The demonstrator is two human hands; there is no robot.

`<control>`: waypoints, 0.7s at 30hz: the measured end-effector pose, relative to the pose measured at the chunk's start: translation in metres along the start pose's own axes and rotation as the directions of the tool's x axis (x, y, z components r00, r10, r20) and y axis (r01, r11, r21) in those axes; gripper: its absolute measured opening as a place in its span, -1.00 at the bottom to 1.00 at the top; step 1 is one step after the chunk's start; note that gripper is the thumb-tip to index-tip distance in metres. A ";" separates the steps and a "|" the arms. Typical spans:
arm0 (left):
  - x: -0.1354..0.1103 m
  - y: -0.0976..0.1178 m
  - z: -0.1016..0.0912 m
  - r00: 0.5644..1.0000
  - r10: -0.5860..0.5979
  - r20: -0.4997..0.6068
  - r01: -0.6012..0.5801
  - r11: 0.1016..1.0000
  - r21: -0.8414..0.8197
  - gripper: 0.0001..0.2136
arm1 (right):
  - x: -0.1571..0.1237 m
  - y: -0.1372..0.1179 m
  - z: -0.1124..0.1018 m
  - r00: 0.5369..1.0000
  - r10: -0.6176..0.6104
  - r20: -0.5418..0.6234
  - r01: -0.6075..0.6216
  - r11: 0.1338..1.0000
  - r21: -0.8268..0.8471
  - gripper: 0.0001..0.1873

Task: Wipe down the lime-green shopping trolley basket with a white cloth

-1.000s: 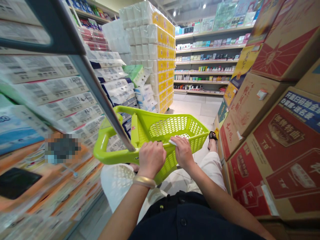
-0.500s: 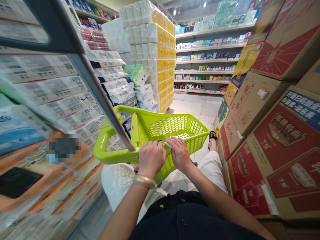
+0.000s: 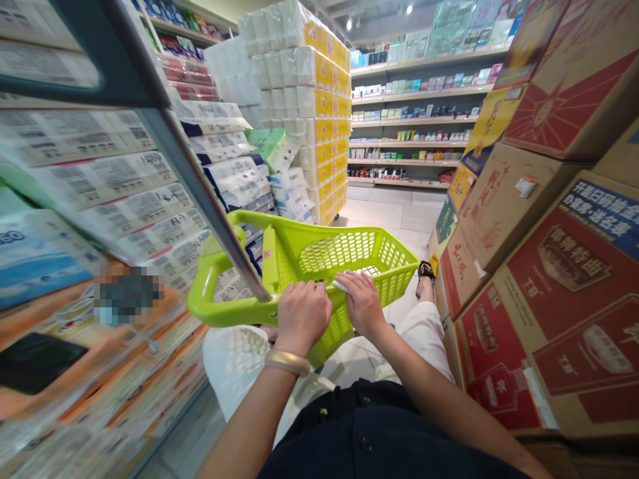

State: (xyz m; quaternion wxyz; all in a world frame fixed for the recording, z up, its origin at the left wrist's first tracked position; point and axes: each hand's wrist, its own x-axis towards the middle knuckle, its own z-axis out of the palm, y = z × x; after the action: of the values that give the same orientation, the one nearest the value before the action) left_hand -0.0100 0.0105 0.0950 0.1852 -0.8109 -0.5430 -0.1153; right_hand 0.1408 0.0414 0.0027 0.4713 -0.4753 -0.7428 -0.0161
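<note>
A lime-green plastic shopping basket [image 3: 272,256] with mesh sides sits tilted in front of me between my legs. Its grey metal pull handle [image 3: 210,193] rises toward the upper left. My left hand [image 3: 303,318], with a gold bangle at the wrist, is closed around the basket's near rim. Just to its right, my right hand [image 3: 363,303] presses a small white folded piece [image 3: 340,286], perhaps tissue or cloth, against the same rim. Most of that piece is hidden under the fingers. Inside the basket I see only its green mesh walls and floor.
Stacked paper packs [image 3: 229,176] line the left side, with a dark phone [image 3: 40,362] lying on orange packs. Red and brown cartons [image 3: 559,279] rise close on the right. Tall wrapped paper bundles [image 3: 324,120] and shelves of small goods [image 3: 409,123] stand beyond the tiled floor [image 3: 369,206].
My right hand has slid slightly to the right along the rim with the white piece. My left hand and the basket stay almost where they were.
</note>
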 end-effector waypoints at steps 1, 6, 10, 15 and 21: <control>0.000 0.000 0.000 1.000 -0.001 0.001 0.001 1.000 0.000 -0.75 | 0.000 0.004 -0.001 0.999 0.034 -0.023 -0.034 0.999 -0.018 -0.51; 0.000 0.001 0.000 1.000 -0.016 -0.002 0.016 1.000 -0.002 -0.74 | -0.001 0.006 0.001 0.995 0.085 -0.060 -0.088 0.995 -0.041 -0.53; 0.000 0.001 0.000 1.000 -0.006 -0.002 0.006 1.000 -0.005 -0.76 | -0.001 -0.003 0.002 1.000 -0.029 0.002 0.029 0.999 0.017 -0.52; -0.002 -0.001 -0.001 1.000 0.000 -0.007 0.000 1.000 -0.001 -0.77 | -0.005 0.015 -0.004 0.995 0.065 -0.077 -0.070 0.996 -0.059 -0.55; -0.001 -0.001 0.000 1.000 -0.006 -0.018 0.006 1.000 0.000 -0.77 | -0.004 0.000 0.001 1.000 -0.004 -0.025 0.004 1.000 -0.008 -0.53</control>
State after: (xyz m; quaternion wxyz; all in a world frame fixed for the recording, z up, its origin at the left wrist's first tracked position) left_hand -0.0118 0.0097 0.0946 0.1899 -0.8081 -0.5438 -0.1231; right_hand 0.1402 0.0393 -0.0009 0.4786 -0.4753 -0.7378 -0.0258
